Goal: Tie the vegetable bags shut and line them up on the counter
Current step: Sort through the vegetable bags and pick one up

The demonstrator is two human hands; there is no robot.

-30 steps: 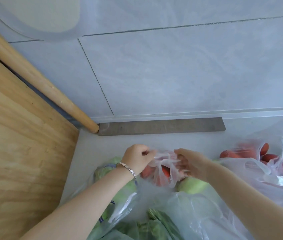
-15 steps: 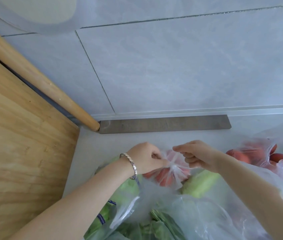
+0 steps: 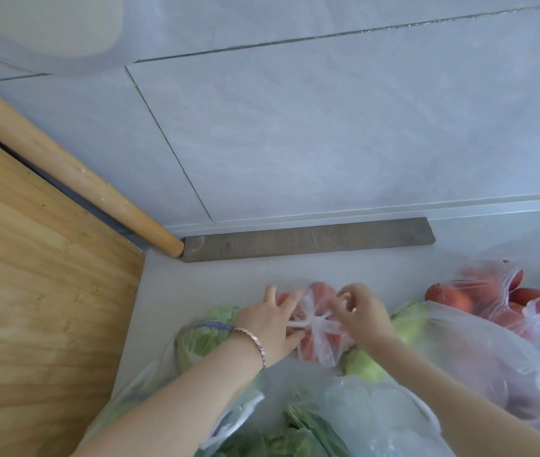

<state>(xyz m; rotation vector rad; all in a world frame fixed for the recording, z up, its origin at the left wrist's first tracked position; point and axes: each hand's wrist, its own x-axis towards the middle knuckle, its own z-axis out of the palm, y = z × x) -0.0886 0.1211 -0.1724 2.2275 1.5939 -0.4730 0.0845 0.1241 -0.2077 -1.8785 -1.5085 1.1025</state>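
A small clear bag of red tomatoes [image 3: 318,344] rests on the pale counter [image 3: 222,285], its handles knotted on top. My left hand [image 3: 272,324] lies spread against the bag's left side, fingers apart. My right hand [image 3: 361,315] pinches the knot's plastic from the right. A clear bag with a green cabbage [image 3: 202,334] lies under my left wrist. Another clear bag of leafy greens [image 3: 301,430] sits nearest me. A clear bag of red-orange vegetables [image 3: 499,298] stands untied at the right.
A wooden board [image 3: 41,291] and a wooden rolling pin [image 3: 74,179] lean at the left. A dark wood strip [image 3: 308,239] lies along the grey tiled wall. A pale green vegetable [image 3: 407,321] shows behind my right wrist under a large clear bag [image 3: 480,357].
Both hands lowered the tomato bag onto the counter, farther from me. The handles are now pulled into a knot, and my left hand opened flat against the bag.
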